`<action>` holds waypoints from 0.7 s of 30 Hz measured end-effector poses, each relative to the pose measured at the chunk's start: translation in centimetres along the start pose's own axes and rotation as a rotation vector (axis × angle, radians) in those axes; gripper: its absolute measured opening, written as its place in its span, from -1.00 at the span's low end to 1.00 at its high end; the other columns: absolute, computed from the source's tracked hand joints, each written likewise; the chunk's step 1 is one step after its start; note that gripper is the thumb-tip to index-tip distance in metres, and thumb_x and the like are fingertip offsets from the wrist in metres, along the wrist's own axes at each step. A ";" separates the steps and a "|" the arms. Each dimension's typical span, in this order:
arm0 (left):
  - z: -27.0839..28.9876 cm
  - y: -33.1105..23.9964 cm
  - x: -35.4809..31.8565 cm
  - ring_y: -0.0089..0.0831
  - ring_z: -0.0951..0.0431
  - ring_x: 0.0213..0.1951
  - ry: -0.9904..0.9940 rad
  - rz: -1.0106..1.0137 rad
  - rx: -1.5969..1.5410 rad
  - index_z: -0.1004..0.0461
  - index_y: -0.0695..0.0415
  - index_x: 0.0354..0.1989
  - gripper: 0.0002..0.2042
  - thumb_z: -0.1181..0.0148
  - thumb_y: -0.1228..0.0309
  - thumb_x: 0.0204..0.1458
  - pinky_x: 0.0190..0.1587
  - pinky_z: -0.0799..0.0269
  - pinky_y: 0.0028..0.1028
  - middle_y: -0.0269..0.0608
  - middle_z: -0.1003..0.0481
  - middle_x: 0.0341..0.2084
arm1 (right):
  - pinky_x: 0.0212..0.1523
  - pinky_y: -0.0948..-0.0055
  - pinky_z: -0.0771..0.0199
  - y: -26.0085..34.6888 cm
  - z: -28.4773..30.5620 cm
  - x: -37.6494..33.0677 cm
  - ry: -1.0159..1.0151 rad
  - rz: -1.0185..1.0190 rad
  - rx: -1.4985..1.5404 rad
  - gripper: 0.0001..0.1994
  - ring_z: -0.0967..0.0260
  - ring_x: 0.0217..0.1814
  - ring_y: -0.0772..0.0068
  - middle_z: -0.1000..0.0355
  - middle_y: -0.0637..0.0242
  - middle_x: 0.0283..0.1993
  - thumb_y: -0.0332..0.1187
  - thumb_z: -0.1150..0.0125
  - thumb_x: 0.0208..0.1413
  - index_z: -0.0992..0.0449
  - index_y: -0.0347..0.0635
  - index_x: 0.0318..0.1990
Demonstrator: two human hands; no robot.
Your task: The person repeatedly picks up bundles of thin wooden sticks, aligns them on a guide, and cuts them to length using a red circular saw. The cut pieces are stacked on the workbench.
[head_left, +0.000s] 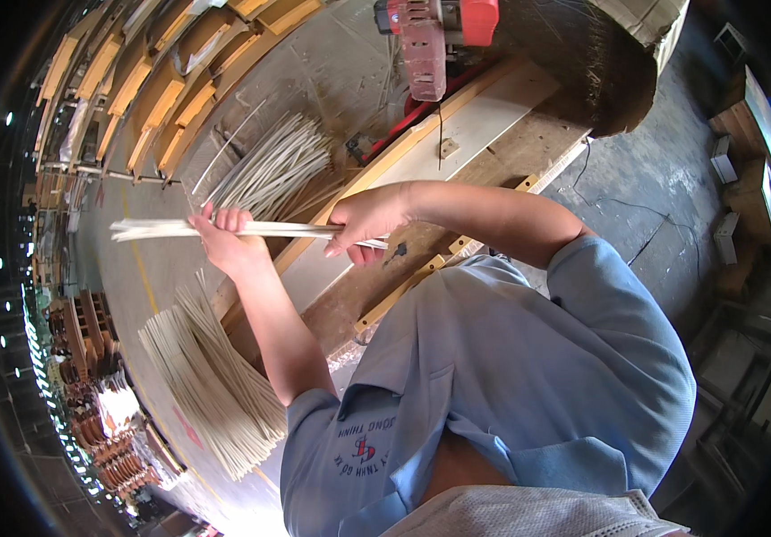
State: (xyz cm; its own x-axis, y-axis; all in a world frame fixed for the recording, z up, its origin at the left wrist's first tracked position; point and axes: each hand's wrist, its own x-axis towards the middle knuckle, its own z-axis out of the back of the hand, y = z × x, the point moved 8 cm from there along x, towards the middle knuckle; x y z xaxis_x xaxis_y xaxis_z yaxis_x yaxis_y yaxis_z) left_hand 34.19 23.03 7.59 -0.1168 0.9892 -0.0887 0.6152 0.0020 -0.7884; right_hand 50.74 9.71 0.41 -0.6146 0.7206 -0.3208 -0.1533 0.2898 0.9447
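A thin bundle of pale wooden strips point(291, 230) lies level across both my hands, over the near side of a work table. My left hand point(226, 240) is closed round it towards its left end, which sticks out past the fingers. Nearer the right end, my right hand point(366, 224) wraps round the same bundle, and short tips show beyond the palm. A big heap of similar strips point(280, 166) lies just beyond the left hand. Another large pile of strips point(215, 385) lies lower left, below my left forearm.
A red and grey power saw point(430, 45) stands at the top over the table's white board point(493, 125). Wooden blocks with holes point(412, 288) line the near table edge. Racks of curved wooden parts point(144, 89) stand upper left. A large cardboard box point(645, 63) sits upper right.
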 end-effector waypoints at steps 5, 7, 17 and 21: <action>0.4 3.1 -6.5 -0.52 -0.19 -0.51 -0.029 -0.118 0.082 -0.33 0.25 0.07 -0.59 -0.02 0.07 0.45 -0.43 -0.24 -0.51 -0.42 -0.18 -0.54 | 0.00 0.11 -0.65 0.0 0.3 -1.7 -0.489 -0.048 -0.751 -0.58 -0.65 -0.11 0.00 -0.64 0.09 -0.20 0.00 -0.20 0.29 -0.62 -0.19 -0.03; 0.4 5.4 -8.4 -0.43 -0.36 -0.46 -0.038 -0.029 0.113 -0.33 0.26 0.13 -0.57 -0.05 0.08 0.43 -0.32 -0.43 -0.45 -0.35 -0.34 -0.49 | 0.02 0.08 -0.65 -1.8 2.1 -3.0 -0.541 -0.165 -0.812 -0.63 -0.64 -0.07 -0.02 -0.64 0.10 -0.19 -0.02 -0.19 0.29 -0.66 -0.13 -0.06; -3.4 8.4 -18.1 -0.02 -0.57 -0.01 0.867 -0.935 1.644 -0.54 0.14 0.13 -0.57 -0.40 0.22 0.14 0.15 -0.42 -0.08 -0.12 -0.59 -0.13 | -0.08 0.07 -0.66 -7.6 8.7 -7.9 -0.506 -0.183 -1.263 -0.73 -0.65 -0.08 0.01 -0.66 0.14 -0.25 -0.10 -0.30 0.17 -0.72 -0.09 -0.26; 1.9 13.7 -14.7 -0.02 -0.65 -0.08 0.983 -0.446 1.759 -0.58 0.15 0.09 -0.58 -0.37 0.15 0.16 0.06 -0.47 -0.08 -0.04 -0.65 -0.13 | -0.05 0.11 -0.62 -7.4 8.0 -7.9 -0.305 -0.255 -1.338 -0.72 -0.63 -0.03 0.10 -0.66 0.19 -0.19 -0.07 -0.39 0.12 -0.67 -0.08 -0.25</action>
State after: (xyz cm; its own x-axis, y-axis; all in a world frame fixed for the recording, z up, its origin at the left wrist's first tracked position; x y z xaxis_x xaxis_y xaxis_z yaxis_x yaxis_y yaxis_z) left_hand 42.85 8.19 -3.09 0.7199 0.6925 0.0465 -0.6447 0.6920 -0.3249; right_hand 62.94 6.88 -4.59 -0.2944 0.8969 -0.3301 -0.9544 -0.2580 0.1501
